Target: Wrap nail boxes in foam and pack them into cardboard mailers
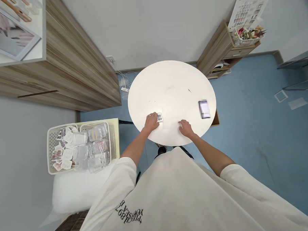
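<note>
My left hand (151, 121) rests on the round white table (168, 84), its fingers closed on the edge of a small clear case (159, 117). Several small dark pieces show inside the case; they look like press-on nails, though they are tiny here. My right hand (186, 128) lies near the table's front edge, to the right of the case and apart from it. Its fingers are slightly bent, with a gap between thumb and forefinger, and I can make out nothing held in them.
A phone-like device (204, 109) with a blurred screen lies at the table's right. On my left, white baskets (50, 150) hold clear plastic boxes (98, 147) and printed cards (67, 155). Wooden cabinets (90, 70) stand behind, and a flower basket (249, 39) sits far right.
</note>
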Action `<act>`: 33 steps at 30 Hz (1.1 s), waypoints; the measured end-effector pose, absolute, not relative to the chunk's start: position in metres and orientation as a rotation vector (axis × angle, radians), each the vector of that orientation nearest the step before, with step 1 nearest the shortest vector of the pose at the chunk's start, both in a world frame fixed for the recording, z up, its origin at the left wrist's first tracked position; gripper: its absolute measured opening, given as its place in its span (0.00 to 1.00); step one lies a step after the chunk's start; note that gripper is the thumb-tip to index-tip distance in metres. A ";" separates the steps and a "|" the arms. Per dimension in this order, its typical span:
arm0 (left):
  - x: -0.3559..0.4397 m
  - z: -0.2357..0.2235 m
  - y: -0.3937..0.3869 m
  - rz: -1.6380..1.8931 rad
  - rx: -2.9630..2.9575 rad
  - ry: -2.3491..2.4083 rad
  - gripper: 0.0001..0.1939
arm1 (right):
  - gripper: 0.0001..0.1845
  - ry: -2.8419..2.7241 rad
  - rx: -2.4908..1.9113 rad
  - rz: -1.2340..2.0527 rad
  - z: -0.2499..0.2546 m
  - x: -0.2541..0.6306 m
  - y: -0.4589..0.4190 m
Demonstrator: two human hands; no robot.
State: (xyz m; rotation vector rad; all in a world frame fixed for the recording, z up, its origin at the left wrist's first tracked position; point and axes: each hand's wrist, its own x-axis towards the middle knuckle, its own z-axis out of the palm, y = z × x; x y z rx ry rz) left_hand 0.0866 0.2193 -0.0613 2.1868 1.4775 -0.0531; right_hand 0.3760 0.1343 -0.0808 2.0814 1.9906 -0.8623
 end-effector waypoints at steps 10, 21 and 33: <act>0.199 -0.067 0.232 -0.051 2.228 1.387 0.25 | 0.27 2.122 1.878 -0.856 -0.083 0.414 0.143; 0.230 -0.095 0.243 -0.111 2.190 1.405 0.24 | 0.23 2.261 1.718 -0.841 -0.102 0.423 0.152; 0.216 -0.095 0.239 -0.054 2.127 1.430 0.25 | 0.16 2.302 1.702 -0.737 -0.104 0.418 0.158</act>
